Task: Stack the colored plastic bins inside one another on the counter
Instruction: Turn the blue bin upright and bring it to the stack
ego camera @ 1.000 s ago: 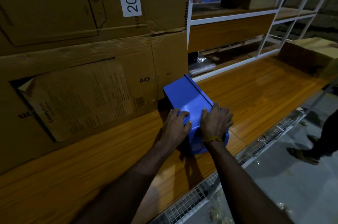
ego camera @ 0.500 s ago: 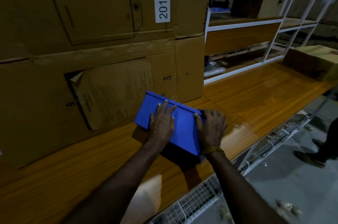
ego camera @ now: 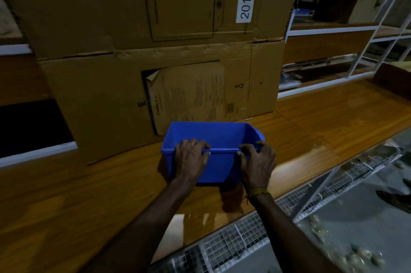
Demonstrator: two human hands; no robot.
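Item: 1 blue bin [ego camera: 213, 139], upright near the bench [ego camera: 77, 201] front edge; I am clamping my left hand [ego camera: 191, 159] and right hand [ego camera: 258, 163] on its near rim. Next: finding a second bin to nest.

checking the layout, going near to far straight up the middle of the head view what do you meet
wire mesh edge → wooden counter → left hand and right hand on the near rim → blue bin → cardboard boxes

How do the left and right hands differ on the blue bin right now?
The left hand grips the near rim left of middle; the right hand grips it by the right corner. Only the right wrist wears a thread band. Both curl fingers over the blue bin, upright and open.
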